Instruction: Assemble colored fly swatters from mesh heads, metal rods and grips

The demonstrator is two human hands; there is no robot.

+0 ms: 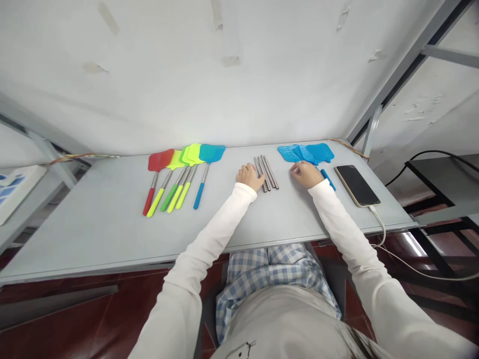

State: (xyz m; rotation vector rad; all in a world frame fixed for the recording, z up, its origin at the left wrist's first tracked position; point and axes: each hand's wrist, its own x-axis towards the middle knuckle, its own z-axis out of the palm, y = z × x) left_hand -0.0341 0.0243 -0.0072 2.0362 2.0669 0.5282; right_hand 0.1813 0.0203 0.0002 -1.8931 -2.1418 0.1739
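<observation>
My left hand [250,177] rests on the table with its fingers loosely bent. Its thumb lies against the leftmost of several metal rods [270,174], which are laid side by side. To the right of the rods, my right hand [307,175] hovers low or rests on the table, thumb and fingertips slightly apart, with nothing visible between them. Just beyond it is an overlapping pile of blue fly swatter heads [320,151]. A blue handle [328,179] shows beside the right wrist; that hand and sleeve partly cover whatever else lies there.
Left of my hands lie fly swatters with metal shafts: a red one [160,160], several yellow and green ones [193,153] and a blue one [211,152]. A phone [357,185] on a white cable [378,219] lies at the right. A wall [239,99] backs the table [112,219].
</observation>
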